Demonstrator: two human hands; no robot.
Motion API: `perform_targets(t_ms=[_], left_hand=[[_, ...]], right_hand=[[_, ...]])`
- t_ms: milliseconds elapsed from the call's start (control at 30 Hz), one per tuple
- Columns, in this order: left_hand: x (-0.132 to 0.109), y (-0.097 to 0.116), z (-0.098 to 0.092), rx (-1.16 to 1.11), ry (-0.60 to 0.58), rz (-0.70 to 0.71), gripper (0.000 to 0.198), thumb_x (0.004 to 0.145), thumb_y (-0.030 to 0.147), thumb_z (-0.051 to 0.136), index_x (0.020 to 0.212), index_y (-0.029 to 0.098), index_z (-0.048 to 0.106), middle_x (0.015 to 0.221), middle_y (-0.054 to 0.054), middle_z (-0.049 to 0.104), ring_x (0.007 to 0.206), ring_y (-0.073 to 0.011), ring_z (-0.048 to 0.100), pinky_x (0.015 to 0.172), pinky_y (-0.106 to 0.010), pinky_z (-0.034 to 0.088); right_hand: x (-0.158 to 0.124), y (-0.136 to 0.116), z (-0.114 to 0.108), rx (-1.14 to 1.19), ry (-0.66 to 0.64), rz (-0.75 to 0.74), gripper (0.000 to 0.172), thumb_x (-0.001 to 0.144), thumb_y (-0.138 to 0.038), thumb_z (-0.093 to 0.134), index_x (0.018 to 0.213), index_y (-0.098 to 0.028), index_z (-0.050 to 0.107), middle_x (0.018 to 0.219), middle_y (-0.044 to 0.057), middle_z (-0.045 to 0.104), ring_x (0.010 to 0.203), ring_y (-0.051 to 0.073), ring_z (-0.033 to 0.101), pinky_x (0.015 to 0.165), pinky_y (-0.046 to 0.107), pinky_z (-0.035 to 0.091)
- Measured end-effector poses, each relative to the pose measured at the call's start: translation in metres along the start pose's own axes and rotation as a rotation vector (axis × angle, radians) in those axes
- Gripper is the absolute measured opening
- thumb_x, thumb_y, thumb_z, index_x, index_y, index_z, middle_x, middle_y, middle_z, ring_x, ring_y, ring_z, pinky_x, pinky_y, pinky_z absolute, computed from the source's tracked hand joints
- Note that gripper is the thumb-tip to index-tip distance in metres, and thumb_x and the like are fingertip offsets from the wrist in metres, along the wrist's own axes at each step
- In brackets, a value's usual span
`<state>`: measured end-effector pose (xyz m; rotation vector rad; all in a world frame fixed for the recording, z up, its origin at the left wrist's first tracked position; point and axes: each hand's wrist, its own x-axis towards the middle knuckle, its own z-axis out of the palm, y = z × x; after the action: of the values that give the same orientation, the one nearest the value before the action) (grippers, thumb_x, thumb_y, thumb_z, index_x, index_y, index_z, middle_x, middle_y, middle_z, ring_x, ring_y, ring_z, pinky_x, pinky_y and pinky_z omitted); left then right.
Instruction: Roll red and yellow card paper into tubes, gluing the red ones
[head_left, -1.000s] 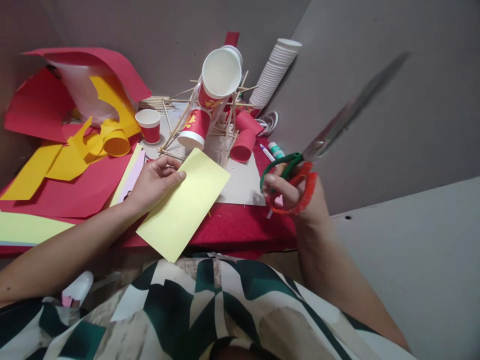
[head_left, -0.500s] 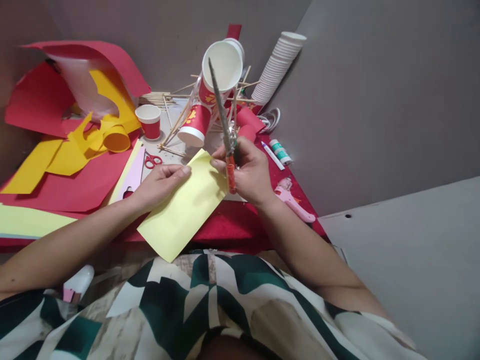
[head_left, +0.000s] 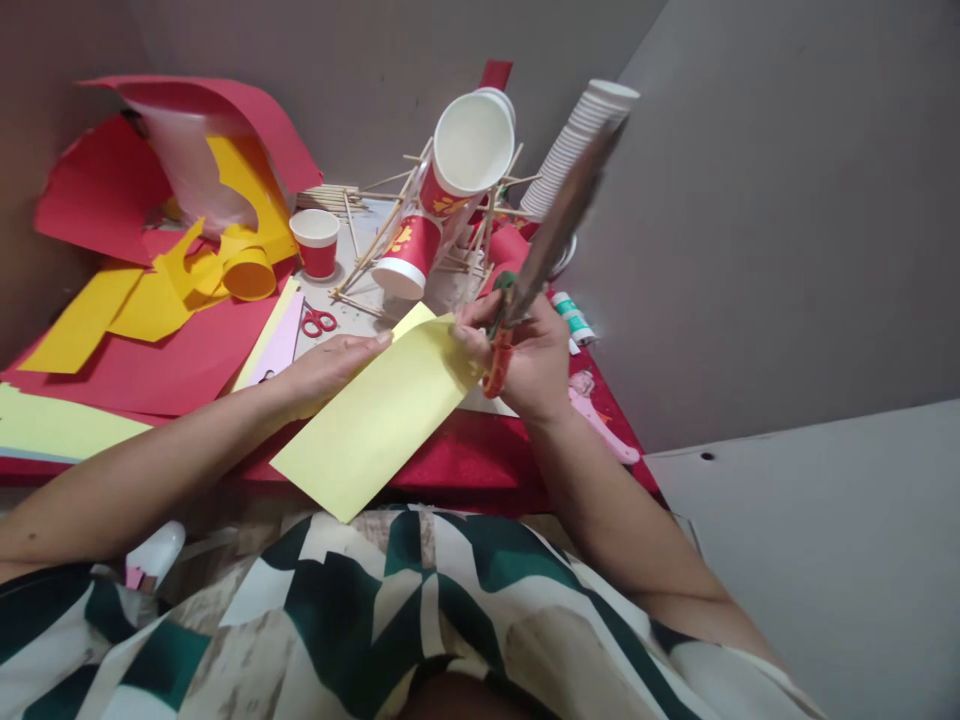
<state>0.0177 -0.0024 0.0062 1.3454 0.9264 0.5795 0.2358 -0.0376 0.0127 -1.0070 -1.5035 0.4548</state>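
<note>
A sheet of pale yellow paper slants between my two hands above the front of the table. My left hand is closed on its upper left edge, the fingers partly hidden behind it. With its thumb and fingertips, my right hand pinches the sheet's upper right end. The same hand grips scissors with orange-red handles, their blades pointing up and right, away from the paper and blurred. Behind the sheet, red-and-white paper cups are joined to a frame of thin wooden sticks.
A red paper cup and small red scissors stand left of the frame. Cut yellow and red card cover the left side. A stack of white cups leans at the back; a pink glue gun lies right.
The scissors have swung from nearly upright to tilting right. The paper's upper end has turned rightward with my right hand, and my left thumb has slid to the edge. The view has shifted slightly.
</note>
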Motion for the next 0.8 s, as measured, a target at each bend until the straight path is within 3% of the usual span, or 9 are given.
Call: perform_targets(t_ms=[67,133,233,300,333,433,600,700,800], left_hand=[[-0.001,-0.002,0.0,-0.046,-0.197,-0.082,0.044,0.071,0.054,0.08,0.096,0.018,0.078,0.089,-0.011,0.079,0.071,-0.0226,0.074,0.064,-0.032,0.058],[-0.001,-0.004,-0.001,0.031,-0.237,-0.047,0.049,0.067,0.048,0.084,0.105,0.018,0.077,0.096,-0.011,0.079,0.077,-0.0239,0.074,0.067,-0.033,0.059],[-0.003,-0.001,-0.006,0.276,0.032,0.212,0.052,0.068,0.042,0.084,0.113,0.018,0.074,0.105,-0.011,0.078,0.091,-0.0254,0.073,0.077,-0.035,0.059],[-0.006,0.007,-0.011,0.289,0.193,0.327,0.05,0.074,0.045,0.08,0.115,0.017,0.074,0.109,-0.011,0.077,0.095,-0.0236,0.072,0.083,-0.033,0.058],[-0.008,0.012,-0.014,0.223,0.191,0.317,0.049,0.077,0.049,0.077,0.114,0.017,0.075,0.108,-0.012,0.077,0.094,-0.0224,0.072,0.081,-0.031,0.058],[-0.017,0.028,-0.017,0.043,0.005,0.179,0.052,0.075,0.059,0.076,0.106,0.018,0.079,0.096,-0.011,0.078,0.082,-0.0204,0.073,0.065,-0.023,0.058],[-0.026,0.031,0.001,0.097,-0.285,-0.064,0.033,0.069,0.044,0.086,0.092,0.021,0.08,0.087,-0.009,0.08,0.07,-0.0232,0.075,0.057,-0.028,0.059],[-0.024,0.026,0.015,0.011,-0.231,-0.062,0.03,0.071,0.046,0.085,0.083,0.019,0.079,0.083,-0.009,0.08,0.066,-0.0211,0.074,0.057,-0.027,0.06],[-0.024,0.026,0.025,-0.203,-0.112,-0.007,0.035,0.07,0.043,0.087,0.095,0.019,0.079,0.09,-0.008,0.081,0.079,-0.0244,0.077,0.069,-0.03,0.063]], right_hand=[[0.002,0.0,-0.005,0.013,0.023,-0.033,0.031,0.076,-0.046,0.083,0.08,-0.026,0.061,0.077,-0.003,0.066,0.07,0.016,0.063,0.067,0.034,0.055],[0.004,0.001,-0.01,0.013,0.042,-0.06,0.029,0.076,-0.044,0.083,0.081,-0.026,0.061,0.078,-0.003,0.066,0.07,0.015,0.062,0.067,0.033,0.055],[0.007,0.002,-0.017,-0.028,0.059,-0.083,0.028,0.077,-0.042,0.083,0.081,-0.025,0.061,0.079,-0.003,0.065,0.071,0.014,0.062,0.069,0.033,0.055],[0.009,-0.001,-0.022,-0.066,0.06,-0.057,0.027,0.078,-0.043,0.081,0.082,-0.025,0.061,0.081,-0.003,0.065,0.073,0.015,0.062,0.073,0.034,0.056],[0.01,-0.003,-0.025,-0.08,0.057,-0.036,0.028,0.079,-0.044,0.081,0.083,-0.025,0.061,0.082,-0.002,0.065,0.074,0.015,0.062,0.074,0.035,0.057],[0.016,-0.012,-0.031,-0.106,0.032,0.0,0.032,0.078,-0.049,0.081,0.082,-0.025,0.06,0.082,-0.002,0.064,0.075,0.016,0.062,0.076,0.038,0.058],[0.03,-0.033,-0.033,-0.09,-0.033,-0.011,0.038,0.076,-0.053,0.082,0.077,-0.024,0.057,0.078,-0.002,0.062,0.071,0.015,0.059,0.074,0.037,0.057],[0.032,-0.044,-0.035,-0.039,-0.031,-0.019,0.033,0.076,-0.046,0.083,0.079,-0.023,0.06,0.08,-0.001,0.064,0.075,0.015,0.061,0.078,0.035,0.056],[0.027,-0.051,-0.047,-0.042,0.096,-0.05,0.024,0.077,-0.033,0.084,0.08,-0.023,0.062,0.083,0.0,0.064,0.078,0.015,0.061,0.078,0.034,0.053]])
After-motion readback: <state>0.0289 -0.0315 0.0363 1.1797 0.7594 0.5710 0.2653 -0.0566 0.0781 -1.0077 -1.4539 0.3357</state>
